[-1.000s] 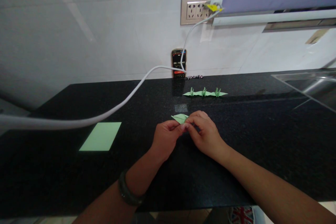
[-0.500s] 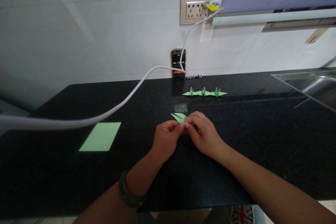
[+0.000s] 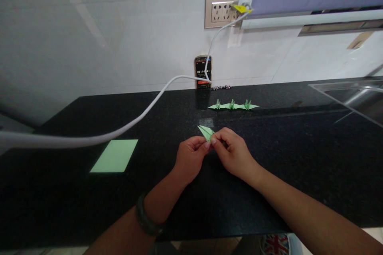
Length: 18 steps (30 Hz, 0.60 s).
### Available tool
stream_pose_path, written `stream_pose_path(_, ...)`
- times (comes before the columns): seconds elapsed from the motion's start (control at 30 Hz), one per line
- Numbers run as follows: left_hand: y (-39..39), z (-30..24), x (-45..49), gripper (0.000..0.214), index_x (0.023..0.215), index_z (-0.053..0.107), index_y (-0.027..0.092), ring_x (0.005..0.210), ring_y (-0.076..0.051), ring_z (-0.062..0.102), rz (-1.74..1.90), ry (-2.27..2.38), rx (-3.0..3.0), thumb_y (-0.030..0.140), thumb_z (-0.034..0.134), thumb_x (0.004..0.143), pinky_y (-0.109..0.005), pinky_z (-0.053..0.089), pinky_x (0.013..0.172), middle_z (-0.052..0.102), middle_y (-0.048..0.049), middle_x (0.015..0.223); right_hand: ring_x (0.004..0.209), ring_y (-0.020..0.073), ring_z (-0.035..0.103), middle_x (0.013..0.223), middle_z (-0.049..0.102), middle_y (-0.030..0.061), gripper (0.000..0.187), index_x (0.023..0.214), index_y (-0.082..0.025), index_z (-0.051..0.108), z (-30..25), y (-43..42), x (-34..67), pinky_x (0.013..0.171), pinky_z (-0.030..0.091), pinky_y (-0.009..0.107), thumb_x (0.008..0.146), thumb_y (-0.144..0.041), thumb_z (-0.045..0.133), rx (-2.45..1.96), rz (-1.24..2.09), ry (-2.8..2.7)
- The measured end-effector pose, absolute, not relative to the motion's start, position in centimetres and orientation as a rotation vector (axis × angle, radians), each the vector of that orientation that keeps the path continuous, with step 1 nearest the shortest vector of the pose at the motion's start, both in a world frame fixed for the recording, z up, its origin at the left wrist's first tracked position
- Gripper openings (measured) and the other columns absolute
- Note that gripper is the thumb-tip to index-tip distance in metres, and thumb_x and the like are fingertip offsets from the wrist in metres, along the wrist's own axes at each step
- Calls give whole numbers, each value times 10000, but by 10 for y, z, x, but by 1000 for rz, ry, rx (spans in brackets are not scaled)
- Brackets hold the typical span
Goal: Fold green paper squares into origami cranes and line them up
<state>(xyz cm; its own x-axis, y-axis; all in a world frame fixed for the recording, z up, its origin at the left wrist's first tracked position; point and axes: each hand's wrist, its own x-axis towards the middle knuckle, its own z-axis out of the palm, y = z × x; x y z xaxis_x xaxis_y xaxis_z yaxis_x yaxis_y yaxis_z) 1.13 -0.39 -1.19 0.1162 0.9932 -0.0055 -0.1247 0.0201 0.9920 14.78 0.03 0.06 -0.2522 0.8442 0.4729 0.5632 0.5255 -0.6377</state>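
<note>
A small piece of folded green paper (image 3: 206,132) is pinched between both hands above the dark counter, its pointed end angled up and to the left. My left hand (image 3: 191,157) grips its lower edge with thumb and fingers. From the other side, my right hand (image 3: 232,149) closes on the paper's right part, and the fingertips of the two hands nearly meet. The lower part of the paper is hidden by the fingers. Beyond the hands, three folded paper cranes (image 3: 232,105) stand in a row, wingtips close together. Flat to the left lies green square paper (image 3: 115,156).
A phone (image 3: 203,72) with a running timer leans against the tiled wall, a beaded strand (image 3: 221,87) beside it. From the wall socket (image 3: 221,12), a white cable (image 3: 149,107) loops across the left foreground. A sink (image 3: 359,95) is at the right end.
The folded paper has tilted more upright, with its tip shifting slightly up and to the right. Both hands keep their hold with only small finger movement. The cranes and flat paper stay put.
</note>
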Motion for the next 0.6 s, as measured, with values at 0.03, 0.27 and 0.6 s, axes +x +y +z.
stream_pose_path(0.03, -4, -12, 11, 148, 733, 636, 144, 647, -135, 574, 1175, 1041, 1159, 281, 607, 687, -253, 444, 646, 627, -13, 659, 669, 142, 500, 685, 528, 22, 158, 709, -175, 559, 0, 0, 148, 635, 399, 282, 813, -160, 442, -1160, 446, -1933)
stream_pose_path(0.27, -5, -7, 12, 124, 713, 634, 141, 650, -142, 580, 1173, 1066, 1164, 258, 602, 687, -258, 450, 649, 630, -18, 651, 619, 133, 504, 661, 546, 19, 145, 695, -177, 574, -2, 0, 146, 574, 392, 261, 798, -190, 473, -1238, 462, -1851)
stream_pose_path(0.6, -5, -6, 13, 126, 689, 633, 139, 639, -134, 571, 1156, 1078, 1162, 261, 602, 683, -248, 444, 645, 623, -16, 645, 641, 138, 511, 666, 555, 15, 140, 719, -177, 558, -4, 0, 145, 593, 394, 266, 811, -181, 452, -1229, 480, -1886)
